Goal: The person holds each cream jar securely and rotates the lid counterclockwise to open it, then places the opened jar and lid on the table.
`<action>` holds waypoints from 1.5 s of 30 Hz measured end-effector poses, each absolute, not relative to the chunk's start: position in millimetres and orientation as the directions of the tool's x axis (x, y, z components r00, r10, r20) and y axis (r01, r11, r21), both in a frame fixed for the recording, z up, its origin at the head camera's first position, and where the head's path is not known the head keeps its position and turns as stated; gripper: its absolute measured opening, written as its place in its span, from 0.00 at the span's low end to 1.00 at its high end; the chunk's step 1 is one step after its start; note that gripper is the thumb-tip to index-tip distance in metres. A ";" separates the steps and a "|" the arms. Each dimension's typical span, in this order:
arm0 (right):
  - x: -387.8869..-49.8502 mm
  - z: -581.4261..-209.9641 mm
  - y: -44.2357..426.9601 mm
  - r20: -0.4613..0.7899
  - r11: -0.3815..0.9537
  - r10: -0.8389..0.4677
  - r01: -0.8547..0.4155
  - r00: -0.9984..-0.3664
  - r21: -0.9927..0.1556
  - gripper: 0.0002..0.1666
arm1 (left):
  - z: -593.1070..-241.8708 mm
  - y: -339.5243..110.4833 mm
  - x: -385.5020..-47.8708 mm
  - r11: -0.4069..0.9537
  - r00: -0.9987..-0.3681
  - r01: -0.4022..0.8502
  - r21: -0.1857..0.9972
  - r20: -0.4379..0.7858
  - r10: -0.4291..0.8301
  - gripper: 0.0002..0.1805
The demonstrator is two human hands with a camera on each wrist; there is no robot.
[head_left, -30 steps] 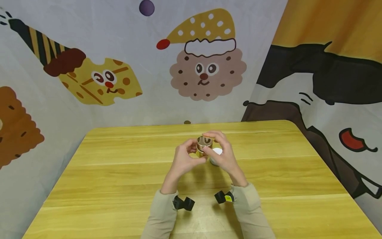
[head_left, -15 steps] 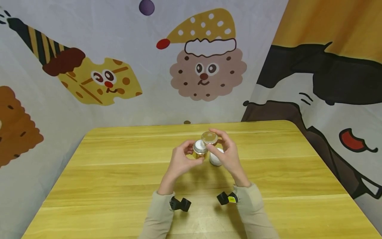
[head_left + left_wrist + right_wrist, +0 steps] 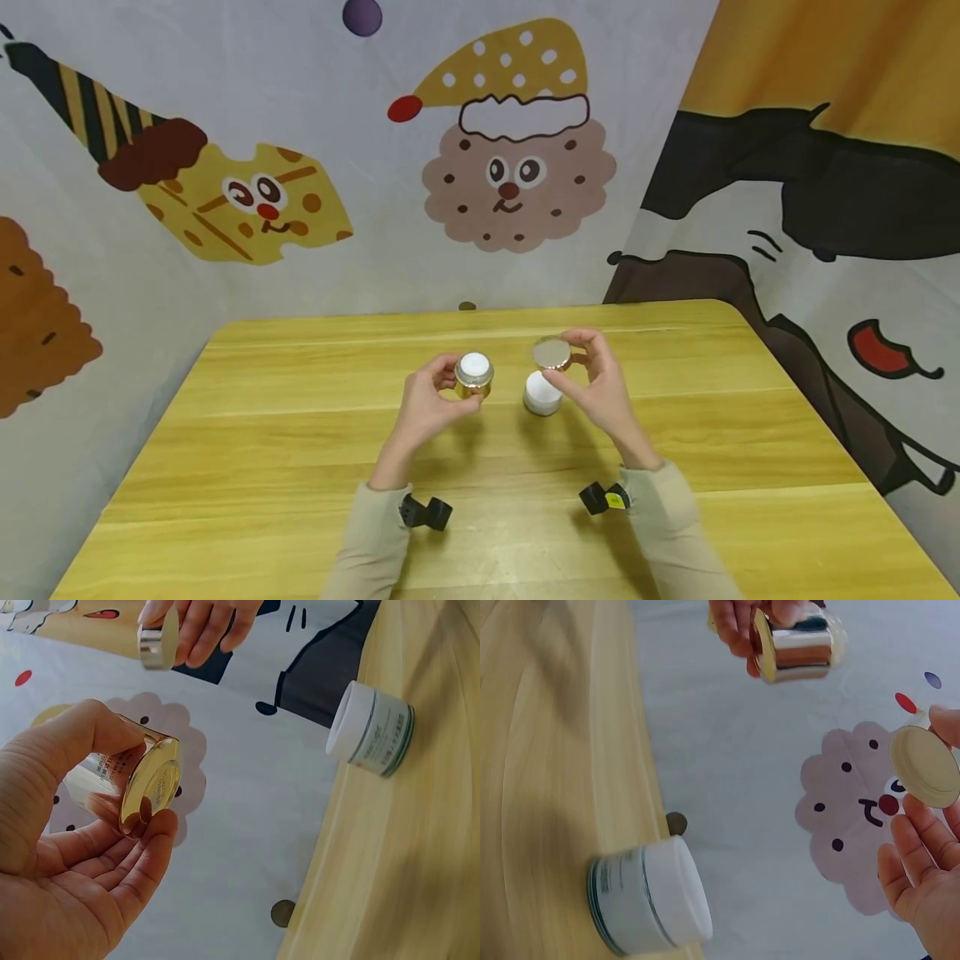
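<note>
The left hand (image 3: 431,406) grips a gold jar (image 3: 474,387) above the table, its white inside facing up. In the left wrist view the jar's shiny gold base (image 3: 154,784) shows between thumb and fingers. Apart from it, the right hand (image 3: 600,392) pinches a round gold lid (image 3: 552,353) by its edge; the lid's pale hollow underside (image 3: 926,766) is seen in the right wrist view. Below the lid a second jar with a white lid (image 3: 542,394) stands upright on the table, touched by neither hand.
The wooden table (image 3: 285,433) reaches back to a fabric backdrop (image 3: 390,267) printed with cartoon figures. Black devices (image 3: 426,512) are strapped at both wrists, over beige sleeves.
The gold lid has come off the gold jar. The left hand has moved left with the jar, the right hand to the right with the lid, and the white-lidded jar shows more fully.
</note>
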State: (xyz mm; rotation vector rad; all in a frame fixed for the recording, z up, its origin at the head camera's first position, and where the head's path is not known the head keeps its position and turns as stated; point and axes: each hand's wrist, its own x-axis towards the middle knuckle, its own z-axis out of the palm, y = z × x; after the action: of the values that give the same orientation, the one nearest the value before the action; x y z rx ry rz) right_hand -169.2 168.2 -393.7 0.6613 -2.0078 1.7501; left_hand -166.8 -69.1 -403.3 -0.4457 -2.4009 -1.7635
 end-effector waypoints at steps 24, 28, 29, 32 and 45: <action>-154.3 -385.9 201.1 0.587 0.356 -0.165 -0.603 -0.792 -0.714 0.29 | -373.9 -79.2 -147.3 0.302 -0.959 0.279 0.912 0.250 0.130 0.24; -150.0 -383.9 203.3 0.571 0.439 -0.171 -0.581 -0.803 -0.686 0.29 | -374.1 -79.3 -147.0 0.303 -0.962 0.270 0.914 0.240 0.132 0.23; -151.0 -387.0 205.2 0.572 0.461 -0.176 -0.580 -0.801 -0.671 0.29 | -374.6 -79.4 -147.3 0.306 -0.962 0.269 0.913 0.240 0.131 0.23; -156.4 -401.1 213.8 0.562 0.519 -0.194 -0.570 -0.804 -0.637 0.30 | -379.5 -80.2 -149.9 0.312 -0.962 0.269 0.911 0.239 0.130 0.23; -160.9 -433.4 235.8 0.426 0.636 -0.352 -0.547 -0.833 -0.545 0.27 | -416.5 -89.4 -167.0 0.304 -0.964 0.265 0.915 0.242 0.112 0.26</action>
State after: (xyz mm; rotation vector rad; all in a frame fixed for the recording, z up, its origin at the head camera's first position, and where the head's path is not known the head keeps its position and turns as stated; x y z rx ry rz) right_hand -160.9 235.8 -433.4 0.7262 -2.5781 0.9954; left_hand -167.0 -89.4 -416.5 -0.3537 -2.4274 -1.7429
